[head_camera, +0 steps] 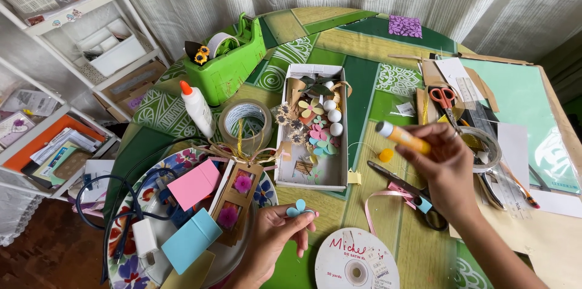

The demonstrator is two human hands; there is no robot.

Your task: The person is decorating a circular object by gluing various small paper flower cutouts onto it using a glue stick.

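1. Two hands are over a round green counter (357, 71) full of craft things.
2. The left hand (273, 234) is low, near the front edge. Its fingers pinch a small blue paper flower (297, 208).
3. The right hand (445, 165) is up above the counter. It grips a yellow glue stick (403, 137) with a white cap, tilted to the left.
4. A long white box (339, 143) of paper flowers and white balls sits between the hands, a bit farther back.
5. A white ribbon spool (356, 262) lies at the front edge, just beside the left hand.
6. Black scissors (412, 195) and a pink ribbon lie under the right hand.
7. A flowery plate (130, 265) with pink and blue cards fills the left side.
8. Bare counter shows in front of the box, between the hands.
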